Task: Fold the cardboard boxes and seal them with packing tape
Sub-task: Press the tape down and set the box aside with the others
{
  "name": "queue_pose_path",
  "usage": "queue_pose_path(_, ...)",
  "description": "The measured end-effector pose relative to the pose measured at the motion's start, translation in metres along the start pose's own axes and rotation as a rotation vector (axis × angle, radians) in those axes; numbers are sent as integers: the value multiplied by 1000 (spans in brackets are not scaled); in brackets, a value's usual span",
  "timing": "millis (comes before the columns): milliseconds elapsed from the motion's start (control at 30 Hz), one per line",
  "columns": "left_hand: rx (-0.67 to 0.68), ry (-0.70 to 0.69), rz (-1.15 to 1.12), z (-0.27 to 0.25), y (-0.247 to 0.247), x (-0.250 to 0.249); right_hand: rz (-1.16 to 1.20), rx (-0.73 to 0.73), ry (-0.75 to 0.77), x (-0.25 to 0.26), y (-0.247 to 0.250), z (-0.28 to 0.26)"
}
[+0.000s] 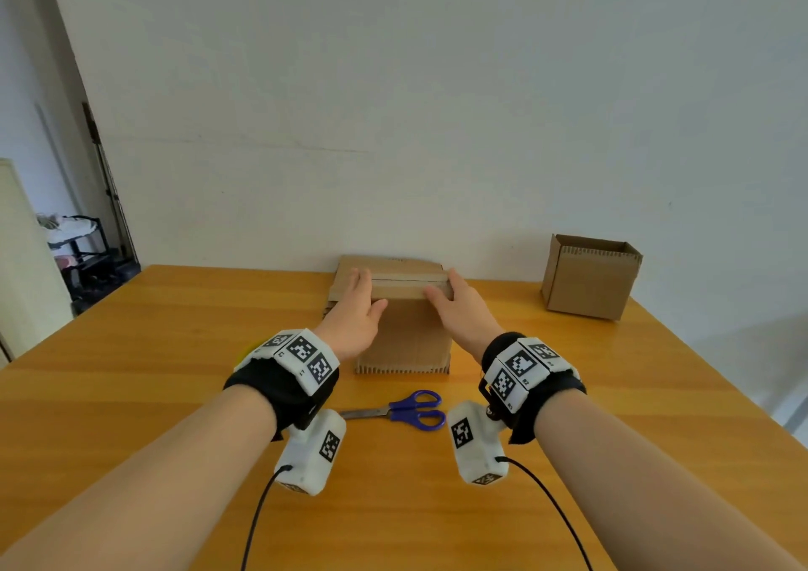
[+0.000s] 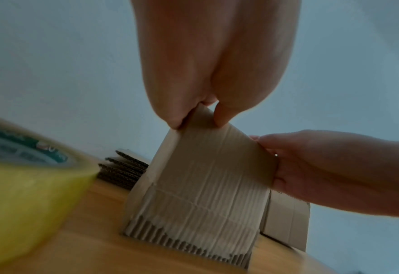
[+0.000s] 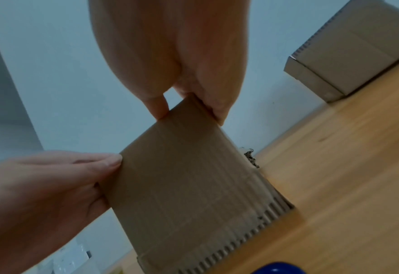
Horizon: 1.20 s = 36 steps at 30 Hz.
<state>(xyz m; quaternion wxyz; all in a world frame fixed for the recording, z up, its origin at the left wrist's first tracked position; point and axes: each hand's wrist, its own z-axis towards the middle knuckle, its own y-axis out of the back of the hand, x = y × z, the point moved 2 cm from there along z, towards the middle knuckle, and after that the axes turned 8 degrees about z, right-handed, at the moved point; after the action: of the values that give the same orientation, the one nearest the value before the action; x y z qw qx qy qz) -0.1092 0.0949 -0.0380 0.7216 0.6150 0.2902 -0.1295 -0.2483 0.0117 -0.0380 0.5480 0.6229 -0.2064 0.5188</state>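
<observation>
Nearest on the wooden table (image 1: 568, 417) lie blue-handled scissors (image 1: 411, 411), blades pointing left, between the two wrists and just short of the box being worked. A yellow roll of packing tape (image 2: 24, 194) sits close by the left wrist; in the head view only a sliver of yellow shows behind the left wrist band.

Beyond the scissors stands the cardboard box (image 1: 404, 339), its lower corrugated edge resting on the table. The left hand (image 1: 356, 314) grasps the box's top left corner — thumb on the near face, fingers over the top edge — and the left wrist view shows that corner pinched between thumb and fingers. The right hand (image 1: 459, 308) grasps the top right corner the same way, thumb laid on the near face and fingers over the far side.

Directly behind the box, against the wall (image 1: 437, 89), lies a stack of flat cardboard sheets (image 2: 123, 170), their corrugated edges showing at the left.

Far right on the table, well apart from the hands, an assembled open-topped box (image 1: 588, 277) stands upright near the wall.
</observation>
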Motion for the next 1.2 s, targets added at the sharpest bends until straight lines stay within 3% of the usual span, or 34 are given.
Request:
queue_pose_path(267,24,96,-128,-1,0,1,98,17,-66,0,3,0)
queue_pose_path(467,20,16,-76,-1,-2,-3,156,35,-80,-1,2,-2)
queue_pose_path(833,33,213,-96,1,8,2,227,127,-349,7,9,-3)
queue_pose_path(933,31,239,-218,-6,10,2,172,86,-364,6,11,-7)
queue_pose_path(1200,33,240,-362,-28,24,-3,364,-10,-363,4,21,-16)
